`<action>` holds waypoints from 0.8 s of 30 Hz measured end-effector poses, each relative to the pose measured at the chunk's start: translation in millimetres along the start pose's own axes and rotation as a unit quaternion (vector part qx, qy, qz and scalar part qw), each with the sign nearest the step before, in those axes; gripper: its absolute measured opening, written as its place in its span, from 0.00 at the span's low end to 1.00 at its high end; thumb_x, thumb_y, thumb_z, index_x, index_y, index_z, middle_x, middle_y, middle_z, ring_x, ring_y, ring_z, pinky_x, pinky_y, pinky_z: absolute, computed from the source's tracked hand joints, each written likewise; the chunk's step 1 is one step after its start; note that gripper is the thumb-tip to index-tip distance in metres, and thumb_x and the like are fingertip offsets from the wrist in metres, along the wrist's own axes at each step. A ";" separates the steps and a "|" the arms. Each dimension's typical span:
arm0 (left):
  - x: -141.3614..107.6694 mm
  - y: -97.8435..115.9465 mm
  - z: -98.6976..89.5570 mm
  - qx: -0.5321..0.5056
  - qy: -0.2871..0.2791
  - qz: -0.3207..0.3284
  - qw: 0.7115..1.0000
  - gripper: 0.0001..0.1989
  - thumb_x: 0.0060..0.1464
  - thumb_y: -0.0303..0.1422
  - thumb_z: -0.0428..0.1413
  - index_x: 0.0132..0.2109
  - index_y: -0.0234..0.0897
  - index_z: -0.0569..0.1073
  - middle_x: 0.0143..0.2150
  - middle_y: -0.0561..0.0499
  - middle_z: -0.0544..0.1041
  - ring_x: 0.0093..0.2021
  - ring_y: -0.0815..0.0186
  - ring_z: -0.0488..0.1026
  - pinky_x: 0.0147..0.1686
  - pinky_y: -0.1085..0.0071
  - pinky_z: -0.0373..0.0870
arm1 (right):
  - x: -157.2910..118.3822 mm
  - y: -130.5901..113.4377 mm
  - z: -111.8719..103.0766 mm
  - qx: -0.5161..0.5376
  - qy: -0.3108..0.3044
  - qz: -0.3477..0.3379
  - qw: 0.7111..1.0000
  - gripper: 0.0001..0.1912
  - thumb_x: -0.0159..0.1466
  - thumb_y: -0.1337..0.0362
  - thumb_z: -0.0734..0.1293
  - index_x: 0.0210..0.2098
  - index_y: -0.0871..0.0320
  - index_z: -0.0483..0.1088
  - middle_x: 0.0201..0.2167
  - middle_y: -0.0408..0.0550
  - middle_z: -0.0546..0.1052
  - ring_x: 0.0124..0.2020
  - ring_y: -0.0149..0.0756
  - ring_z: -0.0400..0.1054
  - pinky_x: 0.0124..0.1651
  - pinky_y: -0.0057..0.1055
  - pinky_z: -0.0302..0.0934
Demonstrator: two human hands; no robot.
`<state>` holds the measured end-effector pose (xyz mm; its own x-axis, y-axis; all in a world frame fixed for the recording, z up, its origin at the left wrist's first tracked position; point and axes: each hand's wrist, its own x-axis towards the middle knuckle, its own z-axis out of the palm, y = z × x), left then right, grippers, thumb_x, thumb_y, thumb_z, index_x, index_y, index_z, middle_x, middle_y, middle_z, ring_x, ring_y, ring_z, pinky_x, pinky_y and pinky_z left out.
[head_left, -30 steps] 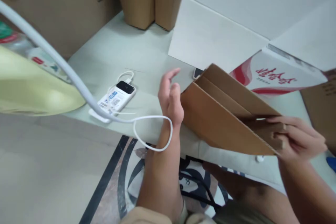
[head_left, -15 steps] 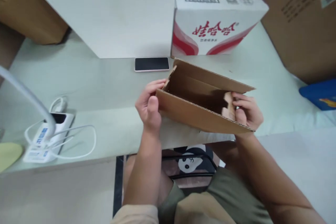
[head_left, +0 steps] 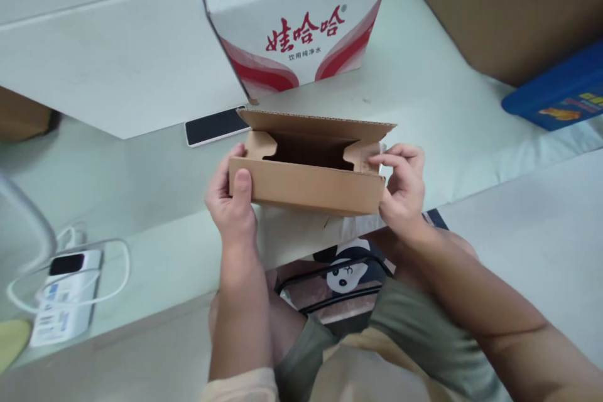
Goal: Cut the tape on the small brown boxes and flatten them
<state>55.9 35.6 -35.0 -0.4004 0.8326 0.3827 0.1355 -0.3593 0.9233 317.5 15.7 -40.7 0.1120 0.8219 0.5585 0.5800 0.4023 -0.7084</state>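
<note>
Holding carton [head_left: 306,190] mouth-up over table [head_left: 400,75] edge, unclear if touching | gripping its left end with left hand [head_left: 230,201] | pinching right flap [head_left: 362,154] with right hand [head_left: 405,191] | apparently working flap inward | calling next for steady left hold, light flap pressure

Head-worn view, forward and down

An ordinary indoor room, home or small office; which of the two cannot be told. A table [head_left: 452,119] with a pale cover spreads beyond the fingers. A phone [head_left: 214,127] lies just past the left fingers [head_left: 242,185], a white device [head_left: 68,304] with a cable farther left. A white box [head_left: 117,69] and a drinking-water carton [head_left: 301,38] stand ahead; right of the right fingers [head_left: 396,166], a brown carton [head_left: 509,12] and pale floor [head_left: 527,220].
</note>
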 end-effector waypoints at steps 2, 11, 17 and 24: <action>0.2 -0.1 -3.3 0.015 -0.037 -0.005 0.999 0.24 0.57 0.50 0.62 0.57 0.45 0.78 0.59 0.47 0.78 0.62 0.55 0.75 0.64 0.59 0.70 | 0.7 -0.8 0.6 0.045 -0.003 0.031 0.999 0.17 0.67 0.51 0.61 0.53 0.46 0.67 0.55 0.53 0.67 0.60 0.49 0.65 0.60 0.50 0.66; -1.1 -2.0 -13.0 0.037 -0.089 0.037 0.995 0.32 0.58 0.48 0.62 0.67 0.52 0.67 0.73 0.48 0.64 0.75 0.52 0.58 0.70 0.55 0.64 | 3.0 -0.3 6.3 0.124 -0.069 0.032 0.989 0.36 0.67 0.48 0.62 0.69 0.40 0.43 0.65 0.54 0.63 0.65 0.47 0.65 0.62 0.50 0.66; 0.4 -6.5 -15.9 0.046 -0.113 0.061 0.991 0.27 0.60 0.47 0.61 0.64 0.53 0.69 0.73 0.48 0.64 0.76 0.52 0.55 0.72 0.52 0.60 | 4.3 -0.9 6.3 0.121 -0.046 -0.005 0.992 0.15 0.68 0.52 0.61 0.53 0.44 0.60 0.59 0.53 0.69 0.63 0.48 0.66 0.62 0.54 0.65; 1.3 -1.7 -15.7 0.080 -0.112 0.068 0.988 0.18 0.62 0.47 0.59 0.56 0.48 0.78 0.67 0.47 0.72 0.71 0.53 0.65 0.72 0.51 0.60 | 4.5 3.8 3.2 0.084 -0.049 -0.043 0.994 0.17 0.69 0.47 0.58 0.49 0.46 0.70 0.58 0.51 0.70 0.61 0.50 0.67 0.65 0.55 0.61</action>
<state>40.8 30.7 -36.6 -0.1601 0.8598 0.4850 0.3232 -0.4186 0.8487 317.6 22.3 -42.2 -0.0157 0.8137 0.5811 0.4394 0.5276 -0.7270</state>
